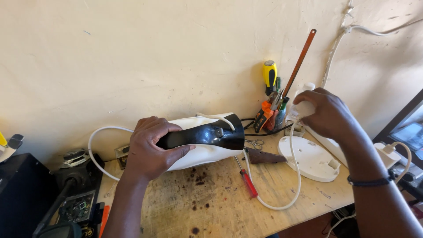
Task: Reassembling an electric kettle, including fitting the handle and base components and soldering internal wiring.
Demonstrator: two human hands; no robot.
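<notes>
My left hand [152, 147] grips a white electric kettle with a black handle [207, 136], lying on its side on the wooden workbench [220, 207]. My right hand [324, 112] is closed around a white plug [304, 108] at the back right, near a power strip against the wall. A white cord [297, 176] runs from the plug, loops over the bench and leads back toward the kettle. The round white kettle base [313, 161] lies just below my right hand.
A red-handled screwdriver [246, 178], small scissors [254, 143] and a brown-sheathed tool [264, 156] lie beside the kettle. A cluster of screwdrivers, pliers [269, 110] and a hacksaw blade [299, 61] leans on the wall. Dark equipment with an exposed circuit board [77, 207] sits at left.
</notes>
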